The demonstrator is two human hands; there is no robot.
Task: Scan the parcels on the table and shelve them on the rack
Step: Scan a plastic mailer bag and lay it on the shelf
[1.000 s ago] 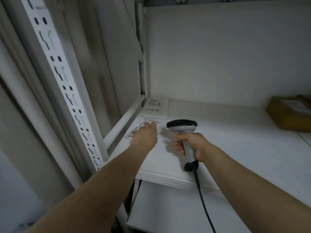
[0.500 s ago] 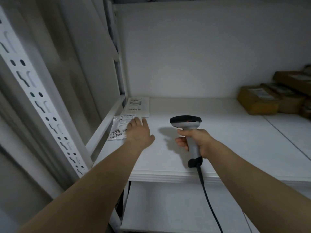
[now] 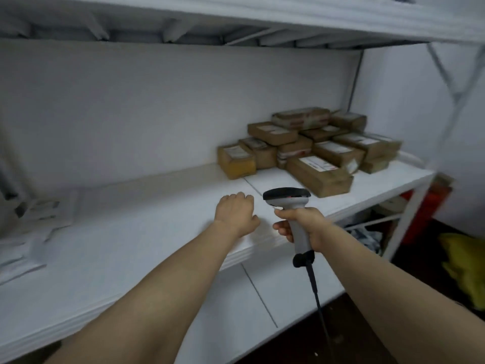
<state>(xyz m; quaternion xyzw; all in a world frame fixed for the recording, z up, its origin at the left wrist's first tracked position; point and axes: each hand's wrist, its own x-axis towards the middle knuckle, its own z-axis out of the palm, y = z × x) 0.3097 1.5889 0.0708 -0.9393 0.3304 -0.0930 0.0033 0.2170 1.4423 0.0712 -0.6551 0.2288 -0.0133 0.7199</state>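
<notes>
Right hand [image 3: 305, 223] grips the handle of the grey-and-black handheld barcode scanner [image 3: 286, 195], fingers wrapped round it. The black cable [image 3: 315, 287] hangs below the fist. Left hand [image 3: 236, 215], just left of the scanner, is loosely curled and holds nothing, over the white rack shelf board [image 3: 131, 232]. Change from 0.5 s ago: the left hand has left the flat white plastic mailer parcels [image 3: 43, 212], now blurred and well apart to its left. The stack of brown cardboard box parcels [image 3: 319, 174] lies beyond the scanner, to its right

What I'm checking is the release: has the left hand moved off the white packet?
Yes. The left hand moved right along the shelf, off the packet, which now lies far to its left.
</notes>
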